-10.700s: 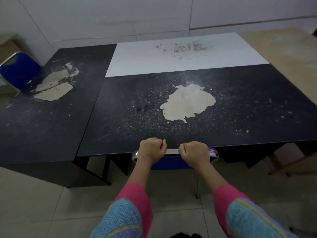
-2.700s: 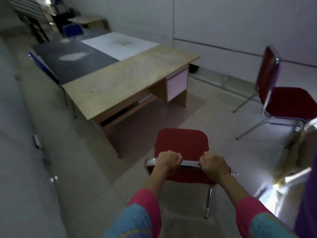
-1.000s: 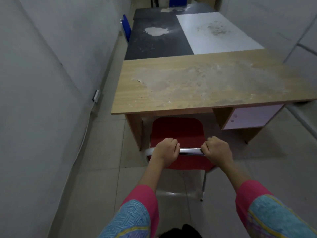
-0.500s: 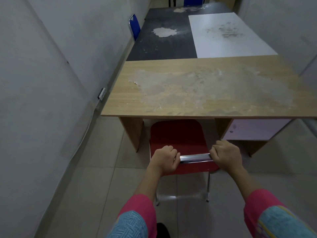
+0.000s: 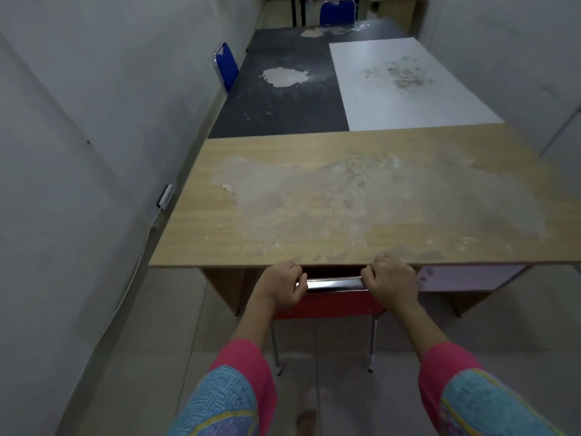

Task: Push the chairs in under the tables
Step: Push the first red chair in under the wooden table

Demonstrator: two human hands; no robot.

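Observation:
A red chair with a chrome frame stands at the near edge of the wooden desk. Its seat is hidden under the desk top; only the red backrest, the chrome top bar and the two rear legs show. My left hand grips the left end of that bar and my right hand grips the right end, both touching the desk's front edge.
A grey wall runs close on the left with a socket and cable. Beyond the desk lie a black table and a white one. A blue chair sits tucked at the black table's left, another blue chair at the far end.
The red chair has slid forward under the wooden desk; its seat, visible half a second ago, is now hidden. Both hands have kept their grip and moved up to the desk edge.

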